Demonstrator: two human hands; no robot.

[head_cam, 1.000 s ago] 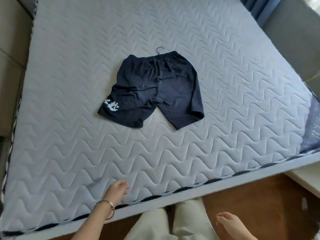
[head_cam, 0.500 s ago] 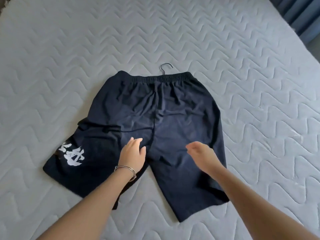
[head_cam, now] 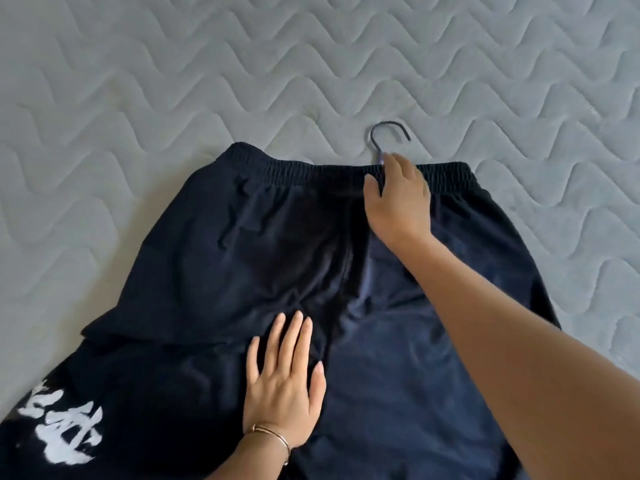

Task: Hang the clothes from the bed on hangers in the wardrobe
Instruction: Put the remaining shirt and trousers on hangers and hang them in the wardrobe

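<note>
Dark navy shorts with a white print on the left leg lie flat on the quilted grey mattress. A hanger's dark hook sticks out above the elastic waistband; the rest of the hanger is hidden inside the shorts. My right hand rests on the waistband, its fingertips touching the base of the hook, fingers apart. My left hand, wearing a thin bracelet, lies flat with fingers spread on the crotch of the shorts.
The wavy-stitched mattress fills the view around the shorts on the left, top and right. No wardrobe or bed edge shows.
The view has closed in on the shorts. My right hand moved up from the crotch area to the waistband at the hook. My left hand has spread flat on the fabric.
</note>
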